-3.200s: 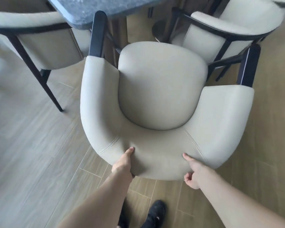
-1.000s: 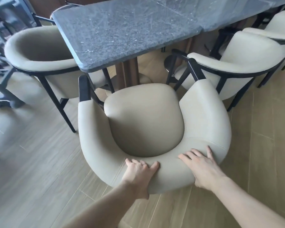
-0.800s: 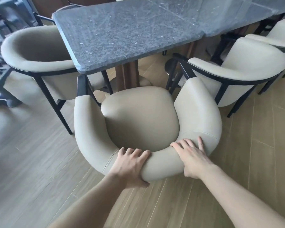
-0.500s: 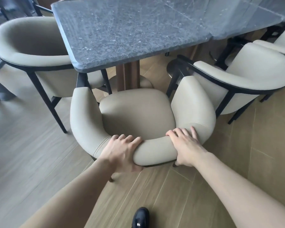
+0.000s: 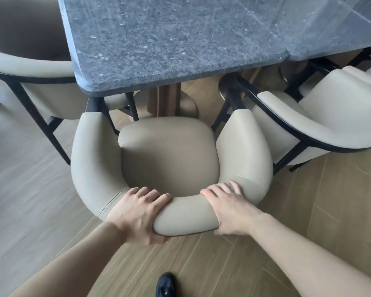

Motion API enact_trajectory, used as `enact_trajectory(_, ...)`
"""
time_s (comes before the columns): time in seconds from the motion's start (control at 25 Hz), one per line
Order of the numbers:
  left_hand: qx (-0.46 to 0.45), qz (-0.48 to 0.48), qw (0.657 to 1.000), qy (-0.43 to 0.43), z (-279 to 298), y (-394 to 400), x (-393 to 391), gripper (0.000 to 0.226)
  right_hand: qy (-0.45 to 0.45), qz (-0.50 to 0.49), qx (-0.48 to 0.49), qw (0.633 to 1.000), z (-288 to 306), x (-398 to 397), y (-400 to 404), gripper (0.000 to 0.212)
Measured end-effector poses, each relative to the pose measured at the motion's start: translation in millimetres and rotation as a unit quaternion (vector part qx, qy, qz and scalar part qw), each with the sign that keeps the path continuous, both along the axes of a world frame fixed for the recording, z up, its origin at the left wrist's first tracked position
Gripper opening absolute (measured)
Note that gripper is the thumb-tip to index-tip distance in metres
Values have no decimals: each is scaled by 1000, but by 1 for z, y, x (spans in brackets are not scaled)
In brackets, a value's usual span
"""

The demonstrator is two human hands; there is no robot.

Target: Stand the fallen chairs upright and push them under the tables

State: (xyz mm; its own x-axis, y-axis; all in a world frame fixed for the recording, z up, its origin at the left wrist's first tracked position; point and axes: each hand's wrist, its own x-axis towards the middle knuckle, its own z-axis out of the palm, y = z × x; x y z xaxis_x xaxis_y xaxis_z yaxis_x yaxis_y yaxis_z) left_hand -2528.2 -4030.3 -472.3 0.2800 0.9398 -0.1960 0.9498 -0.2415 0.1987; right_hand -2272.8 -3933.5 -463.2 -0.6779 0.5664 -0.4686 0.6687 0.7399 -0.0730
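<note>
Both bare forearms reach forward and converge slightly. The left hand (image 5: 137, 213) curls its fingers over the chair back (image 5: 184, 213), thumb underneath. The right hand (image 5: 229, 209) grips the same rail, fingers spread across the top.

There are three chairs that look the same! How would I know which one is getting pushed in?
Find the dark speckled stone table. Chairs stand at its left and right, and the pushed chair sits between them at the table's near edge. It alone has hands on it: the left hand and right hand grip its curved beige backrest.
</note>
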Motion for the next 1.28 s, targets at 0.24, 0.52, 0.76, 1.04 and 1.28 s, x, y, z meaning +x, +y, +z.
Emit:
enact_trajectory(0.24,-51,24,998,21,7,21,23,93,-24,62,7,998,9,10,35,81)
enact_trajectory(0.52,-75,26,995,60,12,43,40,96,15,69,-3,997,7,27,58,75)
enact_trajectory(0.76,-85,48,990,99,12,45,55,94,21,87,5,996,2,37,64,71)
enact_trajectory(1.04,-49,98,989,100,8,48,120,89,-1,116,14,993,4,86,89,76)
enact_trajectory(1.28,-20,123,989,85,6,47,160,83,4,141,45,989,5,118,98,85)
